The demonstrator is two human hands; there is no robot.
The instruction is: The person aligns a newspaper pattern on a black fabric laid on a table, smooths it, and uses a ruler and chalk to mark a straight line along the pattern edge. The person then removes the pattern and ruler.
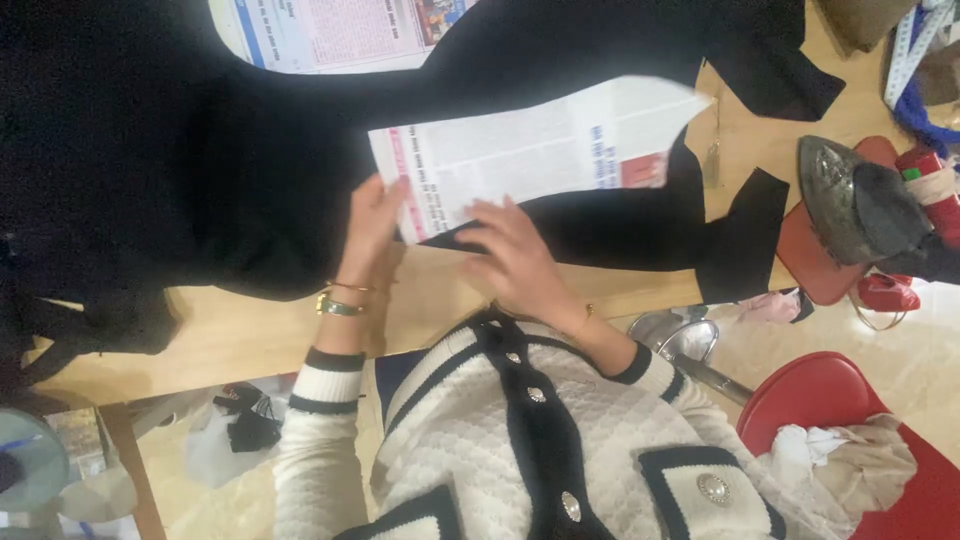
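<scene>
A sheet of newspaper cut to a pattern shape (540, 150) lies on black fabric (190, 150) spread over a wooden table (250, 335). My left hand (372, 220) rests flat at the paper's near left corner, fingers together, a gold bracelet and watch at the wrist. My right hand (510, 255) presses down with spread fingers on the paper's near edge and the black fabric beside it. Neither hand grips anything. I wear a white knit cardigan with black trim and round buttons.
A second newspaper piece (340, 30) lies at the far edge. A dark iron (860, 205) sits on a red pad at the right, next to a measuring tape (910, 45). A red chair (830, 400) with cloth stands at lower right.
</scene>
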